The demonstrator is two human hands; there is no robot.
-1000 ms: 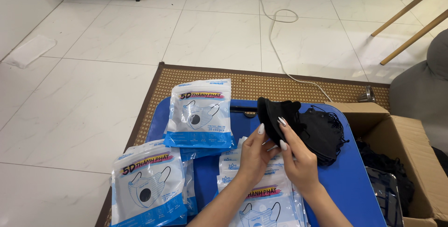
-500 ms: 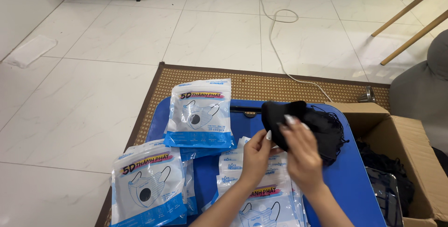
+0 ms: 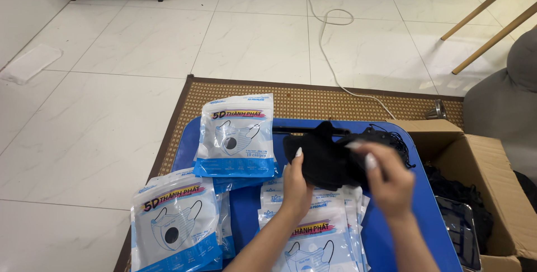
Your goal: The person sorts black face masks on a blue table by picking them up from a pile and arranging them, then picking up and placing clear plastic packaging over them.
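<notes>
Now both hands pinch stack of black fabric face masks point(image 3: 327, 160): left hand point(image 3: 295, 185) grips lower edge, right hand point(image 3: 386, 180) shifted over right end since earlier, squaring stack above blue table point(image 3: 246, 205).

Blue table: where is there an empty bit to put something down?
The low blue table is bare along its right side, between the right hand and the cardboard box, and in a strip between the white-and-blue mask packet piles. The front is crowded with packets; both hands hold black masks over the middle.
</notes>
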